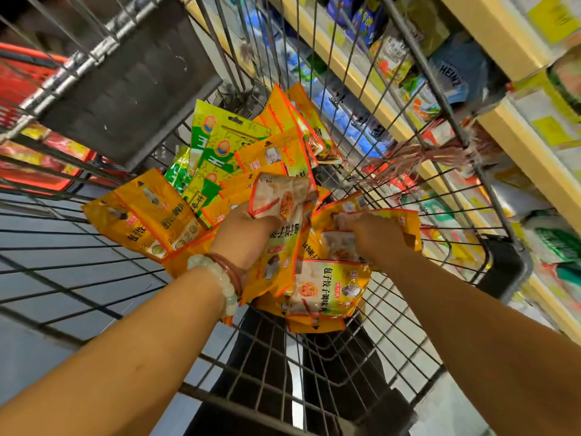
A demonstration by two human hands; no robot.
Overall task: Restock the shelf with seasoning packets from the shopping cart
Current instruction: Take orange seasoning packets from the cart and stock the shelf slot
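At the far left, outside the wire shopping cart [94,278], a red basket [37,171] holds red and yellow packages, blurred. Inside the cart, a dark plastic flap [125,89] tilts down over the upper left of the basket. Below it lies the heap of seasoning packets [239,165]: two orange ones [147,212] overlap at the left edge of the pile, green and yellow ones [217,143] stand tilted behind them, and more orange ones fan out toward the cart's far corner. The person's left hand [245,234], with a pale bead bracelet [217,278] and a reddish bangle [232,272] at the wrist, reaches into the middle of the heap; its fingers are curled around a small stack of orange packets [279,247], the top one bent over the knuckles, pinching the stack from underneath. Just beside it, the right hand [374,240] is pressed down on another orange packet [405,221], its fingers curled and gripping that packet's edge; the fingertips are hidden under the foil. A packet with dumpling pictures [330,287] lies face up between the two wrists. Right of the cart, the shelf [518,146] runs along the frame with yellow edge strips, carrying blue, green and white goods, among them a blue Heinz pack [456,73].
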